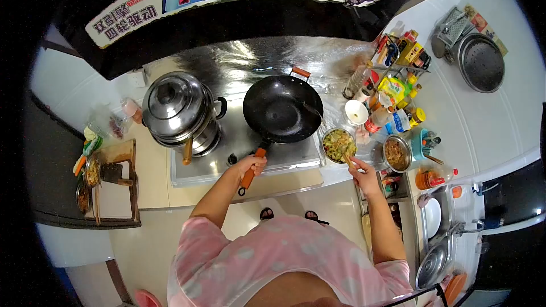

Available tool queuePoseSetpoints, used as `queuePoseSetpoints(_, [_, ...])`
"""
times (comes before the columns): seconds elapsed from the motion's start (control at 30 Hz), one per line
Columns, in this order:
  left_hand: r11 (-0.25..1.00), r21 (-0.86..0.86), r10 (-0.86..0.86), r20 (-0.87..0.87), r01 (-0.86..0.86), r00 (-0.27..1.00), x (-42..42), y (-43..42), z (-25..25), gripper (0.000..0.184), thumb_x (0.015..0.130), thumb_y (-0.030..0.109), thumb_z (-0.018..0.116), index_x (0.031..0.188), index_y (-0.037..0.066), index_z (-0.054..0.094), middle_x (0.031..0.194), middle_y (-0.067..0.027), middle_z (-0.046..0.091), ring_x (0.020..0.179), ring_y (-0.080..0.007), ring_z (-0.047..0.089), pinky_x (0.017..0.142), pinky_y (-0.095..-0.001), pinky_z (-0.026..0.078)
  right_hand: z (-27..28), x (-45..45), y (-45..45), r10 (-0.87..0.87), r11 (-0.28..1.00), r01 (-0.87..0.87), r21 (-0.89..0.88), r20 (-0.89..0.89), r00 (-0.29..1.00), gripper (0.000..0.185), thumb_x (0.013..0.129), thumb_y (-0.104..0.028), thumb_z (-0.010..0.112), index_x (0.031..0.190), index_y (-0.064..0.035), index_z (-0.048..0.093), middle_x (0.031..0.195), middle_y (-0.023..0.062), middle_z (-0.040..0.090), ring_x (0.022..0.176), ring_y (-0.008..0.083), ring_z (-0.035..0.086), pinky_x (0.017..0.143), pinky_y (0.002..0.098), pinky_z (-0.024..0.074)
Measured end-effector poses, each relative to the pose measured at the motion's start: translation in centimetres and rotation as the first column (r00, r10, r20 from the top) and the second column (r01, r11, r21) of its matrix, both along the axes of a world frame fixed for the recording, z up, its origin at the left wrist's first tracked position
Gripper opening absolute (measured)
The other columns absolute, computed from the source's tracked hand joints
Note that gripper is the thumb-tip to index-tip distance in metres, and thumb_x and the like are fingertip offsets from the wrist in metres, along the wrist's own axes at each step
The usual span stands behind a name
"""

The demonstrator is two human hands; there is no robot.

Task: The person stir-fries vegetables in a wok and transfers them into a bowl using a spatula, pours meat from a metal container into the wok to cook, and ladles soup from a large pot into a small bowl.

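A black wok stands on the stove, a dark utensil leaning against its right inner side. The fingers of my left hand are wrapped round the wok's orange-brown handle. To the right of the stove is a bowl of chopped green and yellow food. My right hand is closed on a light brown utensil, probably chopsticks, at the lower right edge of that bowl. Its tip reaches the food.
A steel steamer pot occupies the left burner. Bottles and seasonings crowd the right back, near a white bowl and a metal bowl of meat. A cutting board with a cleaver lies far left; the sink is at right.
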State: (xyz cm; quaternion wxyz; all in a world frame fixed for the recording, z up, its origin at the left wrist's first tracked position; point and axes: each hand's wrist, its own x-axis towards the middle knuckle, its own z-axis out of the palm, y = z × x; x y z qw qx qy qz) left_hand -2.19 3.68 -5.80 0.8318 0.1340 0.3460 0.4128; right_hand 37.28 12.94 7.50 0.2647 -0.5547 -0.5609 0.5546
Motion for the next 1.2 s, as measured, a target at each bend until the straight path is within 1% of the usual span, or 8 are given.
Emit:
queuePoseSetpoints(0.4, [0.994,-0.058,0.098,0.030,-0.096,0.995,0.5,-0.7,-0.4,0.014,0.085,0.019,0.061,0.084,0.011,0.050,0.060,0.0068,0.043,0.046,-0.0026,0.040,0.045,-0.0195,0.034,0.8,-3.1,-0.9,-0.033,0.999,0.033,-0.012,-0.020,0.999,0.038,0.080,-0.005,0.065,0.117,-0.0113,0.060,0.079,-0.0020,0.048,0.049,0.0048,0.044,0.041,0.0200,0.0331])
queuePoseSetpoints(0.63, [0.986,-0.052,0.145,-0.230,-0.161,0.962,1.4,-0.9,1.9,0.028,0.086,0.027,0.062,0.101,0.007,0.051,0.067,0.0024,0.050,0.053,-0.0081,0.049,0.052,-0.0231,0.041,-2.2,-5.2,0.1,0.048,0.987,-0.062,0.147,0.098,0.994,0.036,0.078,-0.005,0.066,0.113,-0.0092,0.061,0.081,0.0027,0.054,0.056,0.0100,0.050,0.050,0.0246,0.0411])
queuePoseSetpoints(0.7, [0.980,-0.003,0.176,-0.464,-0.201,0.868,1.6,-0.9,3.1,0.038,0.085,0.029,0.062,0.112,0.006,0.048,0.068,-0.0003,0.052,0.059,-0.0134,0.054,0.058,-0.0278,0.046,-3.6,-6.1,0.5,0.080,0.933,-0.143,0.332,0.196,0.977,0.036,0.077,-0.006,0.066,0.113,-0.0090,0.061,0.083,0.0068,0.056,0.064,0.0159,0.054,0.056,0.0291,0.0446])
queuePoseSetpoints(0.77, [0.964,0.206,0.266,-0.784,-0.169,0.561,1.3,-0.6,0.6,0.045,0.084,0.027,0.063,0.119,0.006,0.044,0.080,-0.0063,0.054,0.073,-0.0211,0.056,0.070,-0.0334,0.047,-4.4,-7.8,0.3,0.062,0.778,-0.244,0.579,0.315,0.947,0.037,0.076,-0.008,0.066,0.113,-0.0095,0.061,0.087,0.0121,0.058,0.073,0.0235,0.058,0.065,0.0347,0.0471])
queuePoseSetpoints(0.87, [0.902,0.430,0.432,-0.895,-0.038,0.108,1.6,-1.4,1.5,0.049,0.083,0.022,0.064,0.123,0.004,0.041,0.098,-0.0137,0.051,0.092,-0.0291,0.053,0.083,-0.0376,0.044,-8.6,-9.1,1.4,0.087,0.790,-0.275,0.548,0.344,0.935,0.044,0.076,-0.009,0.063,0.119,-0.0165,0.057,0.091,0.0190,0.056,0.084,0.0368,0.055,0.076,0.0414,0.0463])
queuePoseSetpoints(0.9, [0.873,0.487,0.487,-0.873,0.014,-0.017,1.9,-1.8,2.8,0.049,0.082,0.020,0.064,0.123,0.004,0.041,0.105,-0.0159,0.049,0.098,-0.0312,0.051,0.086,-0.0383,0.042,-5.7,-10.6,0.4,0.106,0.838,-0.326,0.437,0.456,0.883,0.040,0.075,-0.006,0.067,0.114,-0.0087,0.057,0.097,0.0165,0.055,0.088,0.0291,0.056,0.076,0.0370,0.0469])
queuePoseSetpoints(1.1, [0.792,0.598,0.604,-0.797,0.123,-0.017,5.0,-2.4,8.4,0.036,0.080,0.013,0.063,0.114,0.007,0.051,0.113,-0.0142,0.044,0.105,-0.0309,0.048,0.091,-0.0356,0.039,-9.5,-12.1,0.3,0.078,0.814,-0.323,0.483,0.461,0.884,0.048,0.076,-0.009,0.064,0.122,-0.0131,0.051,0.095,0.0193,0.049,0.088,0.0376,0.053,0.077,0.0413,0.0451])
queuePoseSetpoints(1.2, [0.761,0.642,0.635,-0.766,0.096,0.098,7.1,-1.1,9.1,0.027,0.080,0.009,0.062,0.106,0.007,0.056,0.111,-0.0121,0.048,0.104,-0.0291,0.049,0.091,-0.0348,0.039,-9.7,-10.7,1.1,0.169,0.900,-0.271,0.342,0.299,0.939,0.039,0.083,-0.011,0.060,0.121,-0.0074,0.052,0.087,0.0126,0.056,0.079,0.0236,0.057,0.071,0.0331,0.0463])
